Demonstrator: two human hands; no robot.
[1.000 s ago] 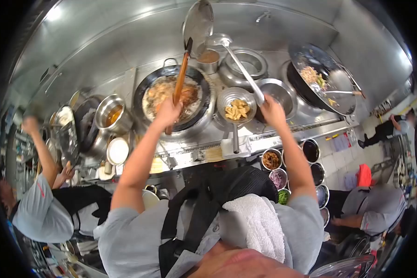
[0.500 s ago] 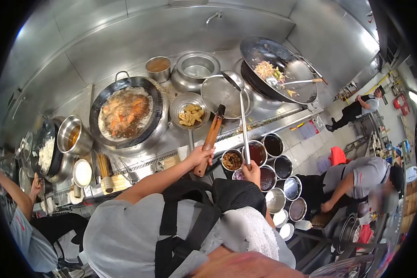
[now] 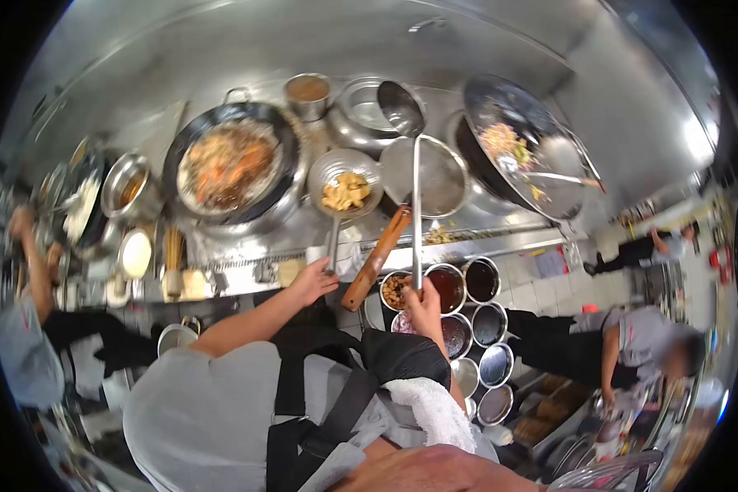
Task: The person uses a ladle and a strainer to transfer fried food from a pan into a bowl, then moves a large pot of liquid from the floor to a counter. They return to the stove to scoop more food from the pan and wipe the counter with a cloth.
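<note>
My right hand (image 3: 424,305) grips the long metal handle of a ladle (image 3: 400,111), whose bowl is raised over a steel pot (image 3: 367,102) at the back. My left hand (image 3: 314,283) has its fingers stretched out at the lower end of a perforated skimmer's handle (image 3: 334,242); whether it touches is hard to tell. Yellowish food pieces (image 3: 346,191) lie in the skimmer bowl (image 3: 320,168). Just right of this hand a wooden handle (image 3: 375,261) slants up to a round mesh strainer (image 3: 426,184), with nobody holding it.
A wok (image 3: 291,168) holds food frying in bubbling oil (image 3: 230,168). Another wok (image 3: 508,94) at the right is tilted, with food and a ladle in it. Several sauce tubs (image 3: 481,280) stand by my right hand. Co-workers stand at the left (image 3: 29,344) and right (image 3: 631,344).
My left hand has let go of the wooden strainer handle and moved left to the skimmer's handle. The ladle's bowl has swung up and left. The view has shifted.
</note>
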